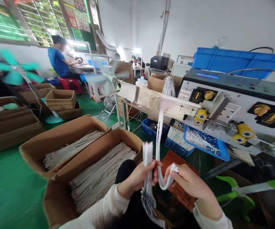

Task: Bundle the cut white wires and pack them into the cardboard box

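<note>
My left hand [138, 178] is closed round a bundle of white cable pieces [147, 159] that stands upright out of the fist and hangs below it. My right hand [187, 181] is closed on a few more white cables [161, 143] that loop down from the long trough [151, 98] of the cutting machine [235, 105] and curve up into its fingers. The two hands are close together, just above my lap, in front of the machine.
Two open cardboard boxes [99, 171] of cut white cables sit on the green floor at my left. Blue trays [206, 143] lie under the machine. More boxes, spinning fans [15, 70] and seated people at benches are farther back. A green stool [237, 194] is at right.
</note>
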The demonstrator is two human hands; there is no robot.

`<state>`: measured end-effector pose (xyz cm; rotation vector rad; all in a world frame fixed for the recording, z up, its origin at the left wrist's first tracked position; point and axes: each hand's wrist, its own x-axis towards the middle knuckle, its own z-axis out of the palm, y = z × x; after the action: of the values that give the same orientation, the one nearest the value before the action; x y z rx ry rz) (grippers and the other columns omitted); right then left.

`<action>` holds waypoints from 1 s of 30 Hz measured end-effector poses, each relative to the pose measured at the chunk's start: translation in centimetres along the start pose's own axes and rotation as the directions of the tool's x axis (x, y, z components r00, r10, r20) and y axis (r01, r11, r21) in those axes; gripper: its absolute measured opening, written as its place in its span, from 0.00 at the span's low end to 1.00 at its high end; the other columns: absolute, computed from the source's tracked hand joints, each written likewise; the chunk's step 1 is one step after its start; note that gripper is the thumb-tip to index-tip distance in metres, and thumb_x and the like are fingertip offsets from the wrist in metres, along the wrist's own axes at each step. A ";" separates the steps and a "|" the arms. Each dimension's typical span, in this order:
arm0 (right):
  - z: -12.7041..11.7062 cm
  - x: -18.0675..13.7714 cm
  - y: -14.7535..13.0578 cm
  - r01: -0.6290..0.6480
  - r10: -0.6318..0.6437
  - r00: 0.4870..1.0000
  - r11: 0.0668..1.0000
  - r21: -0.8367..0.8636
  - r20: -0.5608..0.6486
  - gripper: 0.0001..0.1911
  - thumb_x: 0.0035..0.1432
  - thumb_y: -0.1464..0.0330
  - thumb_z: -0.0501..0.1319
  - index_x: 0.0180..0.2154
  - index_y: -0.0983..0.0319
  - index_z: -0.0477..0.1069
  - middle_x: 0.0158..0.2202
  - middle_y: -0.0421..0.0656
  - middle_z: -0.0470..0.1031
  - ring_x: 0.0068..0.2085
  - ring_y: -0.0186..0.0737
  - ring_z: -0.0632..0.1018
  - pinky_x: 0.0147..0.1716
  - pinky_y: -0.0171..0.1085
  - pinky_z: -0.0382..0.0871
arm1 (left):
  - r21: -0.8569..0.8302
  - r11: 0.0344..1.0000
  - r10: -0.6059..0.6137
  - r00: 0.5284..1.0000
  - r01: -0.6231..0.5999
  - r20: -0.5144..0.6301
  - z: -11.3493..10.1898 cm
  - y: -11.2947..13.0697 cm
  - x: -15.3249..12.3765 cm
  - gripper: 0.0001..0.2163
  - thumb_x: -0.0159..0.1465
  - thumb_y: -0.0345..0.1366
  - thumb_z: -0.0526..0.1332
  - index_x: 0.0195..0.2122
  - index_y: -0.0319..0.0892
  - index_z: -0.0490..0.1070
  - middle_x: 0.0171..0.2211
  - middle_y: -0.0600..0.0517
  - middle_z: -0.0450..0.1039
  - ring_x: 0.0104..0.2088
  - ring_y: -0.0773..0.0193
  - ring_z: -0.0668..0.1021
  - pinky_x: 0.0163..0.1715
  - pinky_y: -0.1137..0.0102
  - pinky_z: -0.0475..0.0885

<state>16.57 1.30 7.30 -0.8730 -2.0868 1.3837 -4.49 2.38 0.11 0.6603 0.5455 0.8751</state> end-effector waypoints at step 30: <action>0.9 0.7 6.1 -0.107 0.120 0.891 0.993 0.056 -0.439 0.23 0.62 0.59 0.61 0.58 0.57 0.69 0.56 0.46 0.73 0.54 0.46 0.75 0.56 0.45 0.68 | -0.165 0.944 -0.220 0.917 0.286 0.333 2.5 -6.1 0.1 0.20 0.57 0.48 0.71 0.41 0.37 0.75 0.19 0.59 0.62 0.17 0.73 0.65 0.21 0.74 0.63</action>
<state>16.94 2.97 1.28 -1.1882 -1.6847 1.1352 0.44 -1.13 -2.58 0.5052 0.2414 0.5579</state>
